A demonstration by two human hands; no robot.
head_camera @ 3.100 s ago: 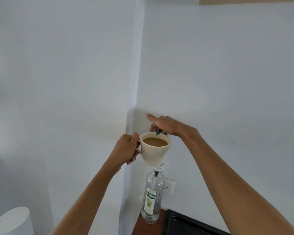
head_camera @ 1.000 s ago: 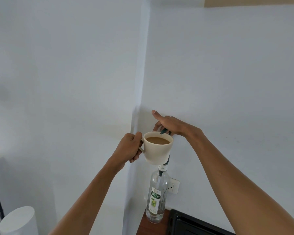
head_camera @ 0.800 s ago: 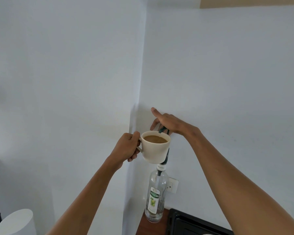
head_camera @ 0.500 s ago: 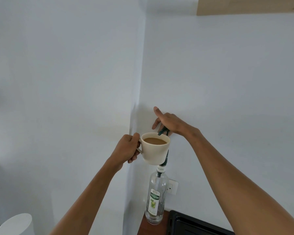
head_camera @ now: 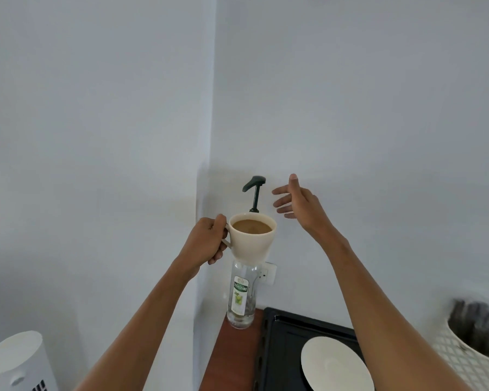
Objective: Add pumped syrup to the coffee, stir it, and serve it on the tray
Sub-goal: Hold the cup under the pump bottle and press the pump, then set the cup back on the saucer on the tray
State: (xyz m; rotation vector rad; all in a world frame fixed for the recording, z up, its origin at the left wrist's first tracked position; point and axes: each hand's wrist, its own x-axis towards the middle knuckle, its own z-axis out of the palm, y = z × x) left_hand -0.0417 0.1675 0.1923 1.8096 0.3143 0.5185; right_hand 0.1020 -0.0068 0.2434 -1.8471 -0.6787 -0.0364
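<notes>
My left hand (head_camera: pixel 206 240) grips the handle of a cream cup (head_camera: pixel 252 241) full of light brown coffee, held in the air in front of the syrup bottle. The clear syrup bottle (head_camera: pixel 241 299) with a green label stands on the wooden counter. Its dark green pump (head_camera: pixel 254 190) sticks up fully above the cup's far rim, its spout pointing left. To the right of the pump head my right hand (head_camera: pixel 295 203) hovers open, fingers spread and apart from it. A black tray (head_camera: pixel 283 325) lies at the lower right with a cream saucer (head_camera: pixel 335 365) on it.
A white wall socket (head_camera: pixel 267 273) sits behind the bottle. A white patterned holder (head_camera: pixel 474 348) with dark utensils stands at the far right. A white cylindrical device (head_camera: pixel 17 362) is at the lower left. White walls meet in a corner behind the bottle.
My right hand has lifted off the pump and moved right, opening. The pump head has risen to full height. The cup stays in my left hand. The view has tilted down, showing the saucer.
</notes>
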